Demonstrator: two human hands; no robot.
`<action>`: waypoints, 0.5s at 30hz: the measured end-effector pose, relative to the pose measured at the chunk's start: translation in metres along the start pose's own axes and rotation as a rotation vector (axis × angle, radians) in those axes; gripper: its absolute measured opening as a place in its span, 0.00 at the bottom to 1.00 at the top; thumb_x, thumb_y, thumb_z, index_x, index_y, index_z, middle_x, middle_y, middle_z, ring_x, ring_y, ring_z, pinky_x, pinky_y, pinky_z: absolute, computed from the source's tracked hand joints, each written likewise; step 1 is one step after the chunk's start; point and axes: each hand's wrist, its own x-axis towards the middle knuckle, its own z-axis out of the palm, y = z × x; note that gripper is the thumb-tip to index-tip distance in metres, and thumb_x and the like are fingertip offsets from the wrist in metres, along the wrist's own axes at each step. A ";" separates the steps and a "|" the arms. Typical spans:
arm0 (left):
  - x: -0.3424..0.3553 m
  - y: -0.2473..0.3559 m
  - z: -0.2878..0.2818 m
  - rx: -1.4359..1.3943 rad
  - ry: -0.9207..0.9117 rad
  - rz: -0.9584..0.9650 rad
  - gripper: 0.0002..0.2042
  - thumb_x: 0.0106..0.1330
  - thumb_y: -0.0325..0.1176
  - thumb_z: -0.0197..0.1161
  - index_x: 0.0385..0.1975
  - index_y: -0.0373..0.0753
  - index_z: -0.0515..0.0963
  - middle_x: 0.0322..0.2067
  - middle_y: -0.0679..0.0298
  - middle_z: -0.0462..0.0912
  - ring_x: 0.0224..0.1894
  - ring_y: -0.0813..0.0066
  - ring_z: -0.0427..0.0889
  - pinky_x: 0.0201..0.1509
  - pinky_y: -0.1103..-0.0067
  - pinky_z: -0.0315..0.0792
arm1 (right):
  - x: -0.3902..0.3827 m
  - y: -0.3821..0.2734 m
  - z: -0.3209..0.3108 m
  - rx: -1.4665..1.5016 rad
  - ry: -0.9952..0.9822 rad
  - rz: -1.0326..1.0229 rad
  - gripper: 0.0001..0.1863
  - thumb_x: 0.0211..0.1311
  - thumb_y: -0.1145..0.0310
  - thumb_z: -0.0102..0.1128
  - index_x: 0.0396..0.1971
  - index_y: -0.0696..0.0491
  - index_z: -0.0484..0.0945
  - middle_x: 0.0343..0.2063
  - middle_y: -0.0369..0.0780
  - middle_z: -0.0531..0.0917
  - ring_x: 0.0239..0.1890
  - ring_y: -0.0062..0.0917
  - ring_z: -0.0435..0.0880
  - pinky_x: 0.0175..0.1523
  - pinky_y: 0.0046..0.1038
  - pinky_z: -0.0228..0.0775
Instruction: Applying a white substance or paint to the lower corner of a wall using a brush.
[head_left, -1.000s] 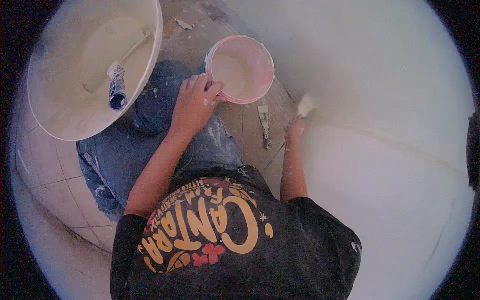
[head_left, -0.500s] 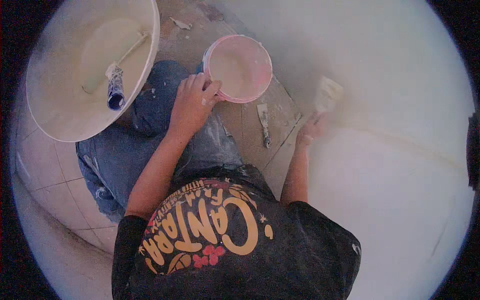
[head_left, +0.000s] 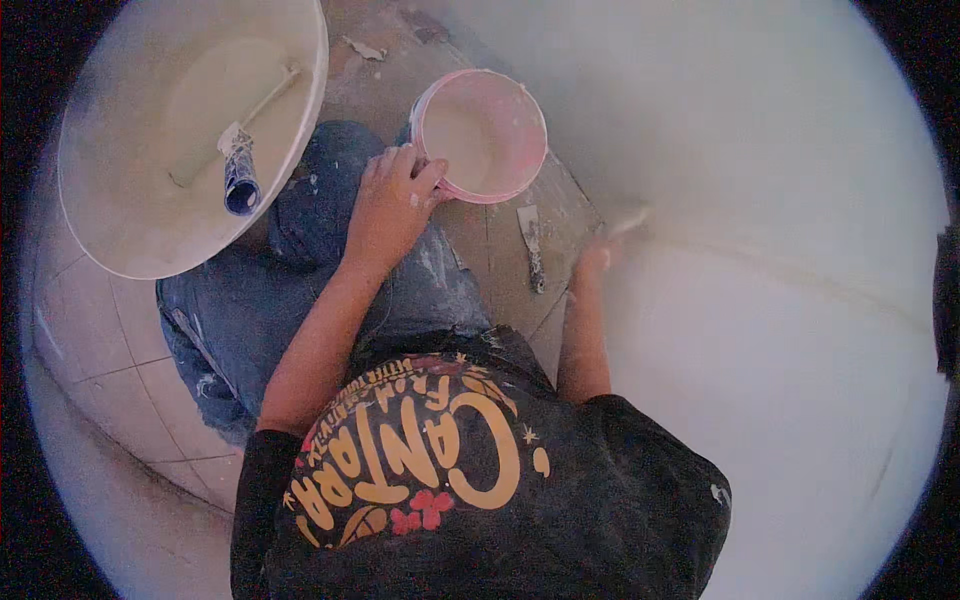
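Observation:
My left hand (head_left: 393,205) is closed on the near left rim of a small pink bucket (head_left: 522,135) with pale, cream-coloured paint in it. At the edge of the white wall, my right hand (head_left: 593,255) grips a paintbrush (head_left: 630,220). The brush is smeared by motion and looks turned edge-on, its pale head close to the wall. Between my hands, a putty knife (head_left: 532,248) with a pale, coated blade lies on the floor.
A large white tub (head_left: 90,215) at the upper left holds pale paint and a paint roller (head_left: 237,170) with a blue-ended handle. The white wall (head_left: 770,350) fills the right side, crossed by a faint tan streak. A pale scrap (head_left: 366,49) lies on the stained tile floor (head_left: 140,385).
My right hand has drawn back slightly left and toward me, and the paintbrush has turned from broad side to edge. My left hand stays on the bucket.

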 end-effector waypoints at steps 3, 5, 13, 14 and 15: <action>-0.011 -0.011 -0.006 0.074 -0.022 -0.055 0.16 0.53 0.37 0.67 0.42 0.43 0.77 0.37 0.61 0.73 0.44 0.62 0.73 0.49 0.65 0.68 | 0.035 -0.133 -0.049 0.176 -0.283 -0.145 0.15 0.65 0.66 0.49 0.46 0.58 0.77 0.37 0.44 0.82 0.36 0.38 0.79 0.41 0.37 0.71; -0.010 -0.010 -0.009 0.080 -0.012 -0.052 0.16 0.52 0.37 0.67 0.42 0.43 0.77 0.37 0.61 0.73 0.44 0.62 0.73 0.48 0.65 0.68 | 0.081 -0.205 -0.123 0.285 -0.656 0.140 0.20 0.67 0.63 0.46 0.55 0.56 0.71 0.46 0.42 0.79 0.46 0.34 0.79 0.48 0.36 0.71; -0.001 0.002 -0.005 0.000 0.005 -0.017 0.16 0.53 0.35 0.66 0.42 0.43 0.76 0.37 0.61 0.72 0.44 0.62 0.72 0.49 0.66 0.67 | 0.041 0.042 -0.056 0.670 -0.331 0.550 0.21 0.66 0.63 0.49 0.56 0.54 0.69 0.34 0.37 0.81 0.31 0.30 0.79 0.36 0.35 0.70; -0.008 -0.006 -0.007 0.045 -0.009 -0.048 0.16 0.53 0.35 0.66 0.42 0.43 0.76 0.37 0.61 0.72 0.44 0.62 0.72 0.49 0.66 0.67 | 0.030 -0.001 -0.065 0.628 -0.393 0.661 0.21 0.66 0.63 0.49 0.56 0.53 0.70 0.32 0.35 0.80 0.28 0.27 0.78 0.30 0.32 0.68; -0.010 -0.010 -0.009 0.076 -0.023 -0.062 0.16 0.54 0.36 0.65 0.42 0.42 0.76 0.37 0.61 0.72 0.44 0.62 0.72 0.50 0.66 0.67 | 0.029 -0.037 -0.083 0.564 -0.426 0.766 0.20 0.66 0.63 0.49 0.56 0.52 0.70 0.29 0.34 0.79 0.25 0.23 0.76 0.25 0.29 0.66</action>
